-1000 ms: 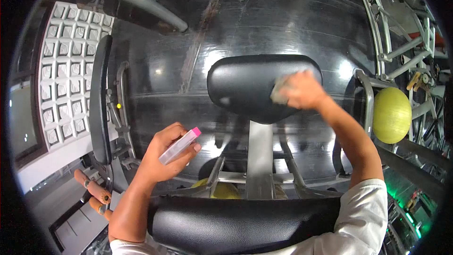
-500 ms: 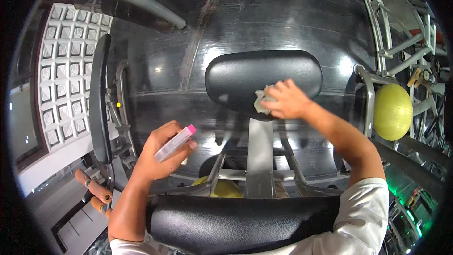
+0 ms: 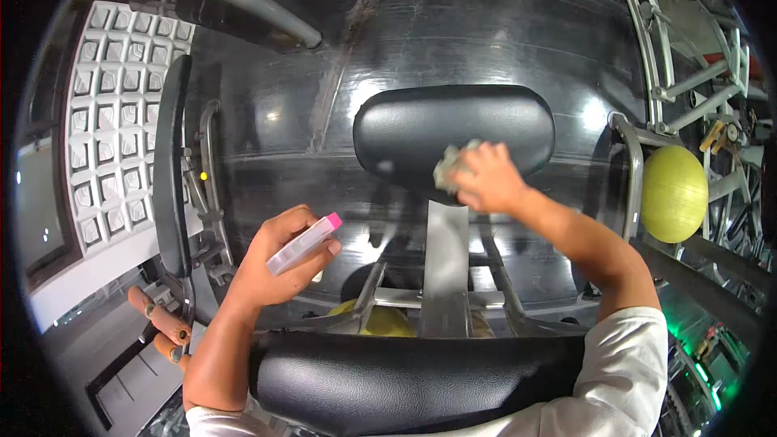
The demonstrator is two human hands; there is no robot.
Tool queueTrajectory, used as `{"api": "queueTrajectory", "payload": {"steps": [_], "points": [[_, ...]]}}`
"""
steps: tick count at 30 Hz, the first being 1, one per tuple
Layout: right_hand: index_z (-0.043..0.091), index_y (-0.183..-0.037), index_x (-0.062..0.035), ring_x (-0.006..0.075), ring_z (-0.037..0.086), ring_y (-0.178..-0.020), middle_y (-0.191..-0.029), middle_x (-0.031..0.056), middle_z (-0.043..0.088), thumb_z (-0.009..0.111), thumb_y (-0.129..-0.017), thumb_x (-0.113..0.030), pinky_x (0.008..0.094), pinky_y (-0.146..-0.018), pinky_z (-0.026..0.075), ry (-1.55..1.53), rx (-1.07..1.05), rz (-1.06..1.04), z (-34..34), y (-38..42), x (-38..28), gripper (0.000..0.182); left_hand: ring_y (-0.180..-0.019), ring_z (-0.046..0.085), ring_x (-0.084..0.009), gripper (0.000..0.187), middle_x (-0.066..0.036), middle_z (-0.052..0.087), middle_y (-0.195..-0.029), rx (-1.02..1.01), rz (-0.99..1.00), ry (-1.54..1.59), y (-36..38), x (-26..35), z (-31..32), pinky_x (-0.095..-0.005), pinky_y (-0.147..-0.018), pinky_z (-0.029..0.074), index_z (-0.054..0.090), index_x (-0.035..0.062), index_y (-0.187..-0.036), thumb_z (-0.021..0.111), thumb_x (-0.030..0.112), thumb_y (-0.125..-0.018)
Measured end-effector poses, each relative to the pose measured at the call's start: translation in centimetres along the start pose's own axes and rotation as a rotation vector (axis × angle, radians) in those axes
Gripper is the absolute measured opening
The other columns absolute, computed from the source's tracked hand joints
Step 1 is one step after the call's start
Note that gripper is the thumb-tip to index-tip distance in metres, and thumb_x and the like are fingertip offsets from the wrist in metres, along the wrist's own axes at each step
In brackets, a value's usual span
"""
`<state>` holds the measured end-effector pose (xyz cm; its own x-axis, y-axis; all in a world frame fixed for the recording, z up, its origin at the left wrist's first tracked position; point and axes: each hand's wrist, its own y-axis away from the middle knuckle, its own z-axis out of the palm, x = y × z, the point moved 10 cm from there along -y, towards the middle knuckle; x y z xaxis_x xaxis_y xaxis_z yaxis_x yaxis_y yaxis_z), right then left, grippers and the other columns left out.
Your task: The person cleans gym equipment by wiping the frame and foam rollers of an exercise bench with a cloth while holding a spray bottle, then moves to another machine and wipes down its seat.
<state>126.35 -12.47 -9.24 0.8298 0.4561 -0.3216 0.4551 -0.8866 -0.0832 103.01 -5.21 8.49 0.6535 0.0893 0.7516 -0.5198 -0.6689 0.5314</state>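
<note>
My left hand (image 3: 283, 259) is closed around a translucent plastic bottle (image 3: 301, 248) with a pink cap, held tilted in front of the bench. In my right hand (image 3: 490, 178) is a crumpled greyish cloth (image 3: 456, 167), slightly blurred. The cloth lies against the near edge of a black padded seat (image 3: 453, 125). My fingers hide part of the cloth. Below that seat a grey metal post (image 3: 446, 267) runs back toward a second black pad (image 3: 421, 376) close to my body.
A yellow-green ball (image 3: 673, 194) rests by metal frames on the right. An upright black pad (image 3: 171, 170) stands at the left, near a white patterned block wall (image 3: 121, 117). A thick grey tube (image 3: 251, 4) juts in at upper left. Dark flooring (image 3: 267, 105) surrounds the bench.
My right hand and the cloth have shifted slightly down and left at the seat's near edge, and the cloth's shape has changed. The left hand with the bottle is nearly still.
</note>
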Motion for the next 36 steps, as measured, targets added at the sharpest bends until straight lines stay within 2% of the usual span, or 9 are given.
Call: {"api": "queueTrajectory", "payload": {"steps": [4,7,11,14,17,20,25,31,36], "points": [[0.064,-0.107,-0.0287,0.0269,0.054,-0.108,-0.117,0.0053,0.056,0.078,-0.073,-0.043,0.0469,-0.081,0.043,-0.009,-0.059,-0.448,2.3,1.2,-5.3,0.039,-0.073,0.053,-0.0109,0.019,-0.002,0.054,-0.082,0.006,0.014,-0.015,0.1,-0.1,-0.4,-0.0286,-0.065,0.042,0.061,0.0024,-0.085,0.077,0.012,-0.086],[0.065,-0.110,-0.0274,0.0279,0.055,-0.109,-0.117,0.0079,0.057,0.077,-0.075,-0.041,0.0475,-0.081,0.043,-0.017,-0.207,-0.298,1.4,0.5,1.0,0.040,-0.073,0.054,-0.0122,0.018,-0.003,0.055,-0.081,0.026,0.008,0.005,0.2,-0.3,-0.8,-0.0293,-0.066,0.042,0.061,0.0022,-0.085,0.077,0.011,-0.086],[0.065,-0.117,-0.0146,0.0335,0.057,-0.105,-0.114,0.0121,0.060,0.075,-0.081,-0.037,0.0476,-0.085,0.042,0.099,0.295,0.290,-6.3,1.5,14.2,0.043,-0.072,0.054,-0.0153,0.018,-0.006,0.057,-0.079,0.033,0.082,-0.003,0.1,0.1,-0.6,-0.0309,-0.067,0.042,0.062,0.0016,-0.085,0.078,0.010,-0.085],[0.064,-0.114,-0.0104,0.0358,0.058,-0.103,-0.109,0.0139,0.060,0.075,-0.084,-0.033,0.0468,-0.086,0.042,-0.111,0.471,0.651,-6.1,5.2,19.4,0.039,-0.073,0.054,-0.0153,0.019,-0.006,0.056,-0.080,0.014,0.087,-0.027,0.1,0.5,-0.5,-0.0308,-0.067,0.042,0.062,0.0021,-0.086,0.078,0.011,-0.085],[0.064,-0.109,-0.0102,0.0361,0.057,-0.100,-0.107,0.0140,0.060,0.076,-0.082,-0.030,0.0464,-0.085,0.042,-0.094,0.516,0.478,-5.5,5.2,15.3,0.035,-0.075,0.054,-0.0156,0.021,-0.005,0.055,-0.082,-0.003,0.097,-0.038,0.1,0.6,-0.2,-0.0309,-0.068,0.042,0.062,0.0029,-0.086,0.078,0.016,-0.086],[0.065,-0.104,-0.0148,0.0334,0.055,-0.098,-0.109,0.0128,0.059,0.076,-0.072,-0.033,0.0475,-0.080,0.038,-0.076,0.281,0.193,-3.7,3.3,7.7,0.039,-0.074,0.054,-0.0159,0.021,-0.005,0.055,-0.082,-0.019,0.094,-0.043,0.0,0.7,0.5,-0.0309,-0.068,0.042,0.062,0.0030,-0.086,0.078,0.016,-0.086],[0.063,-0.115,-0.0267,0.0285,0.053,-0.108,-0.118,0.0066,0.056,0.081,-0.072,-0.043,0.0464,-0.086,0.040,-0.040,-0.067,-0.220,1.8,2.6,-1.5,0.049,-0.074,0.054,-0.0159,0.022,-0.005,0.055,-0.081,-0.013,0.105,-0.080,0.1,0.7,0.1,-0.0306,-0.068,0.042,0.062,0.0028,-0.086,0.079,0.016,-0.085],[0.062,-0.119,-0.0253,0.0288,0.053,-0.106,-0.117,0.0081,0.056,0.082,-0.072,-0.043,0.0464,-0.087,0.040,-0.070,-0.124,-0.162,-0.6,2.2,4.4,0.054,-0.075,0.054,-0.0156,0.021,-0.004,0.056,-0.082,-0.004,0.090,-0.057,0.3,0.7,-0.5,-0.0309,-0.069,0.042,0.062,0.0025,-0.086,0.079,0.014,-0.085],[0.062,-0.121,-0.0144,0.0344,0.053,-0.107,-0.115,0.0135,0.055,0.080,-0.073,-0.037,0.0480,-0.087,0.039,0.052,0.186,0.180,-5.1,4.1,13.5,0.056,-0.076,0.055,-0.0159,0.020,-0.005,0.056,-0.082,0.015,0.072,-0.043,0.4,0.4,-0.9,-0.0309,-0.069,0.043,0.062,0.0023,-0.087,0.079,0.013,-0.085]]}}
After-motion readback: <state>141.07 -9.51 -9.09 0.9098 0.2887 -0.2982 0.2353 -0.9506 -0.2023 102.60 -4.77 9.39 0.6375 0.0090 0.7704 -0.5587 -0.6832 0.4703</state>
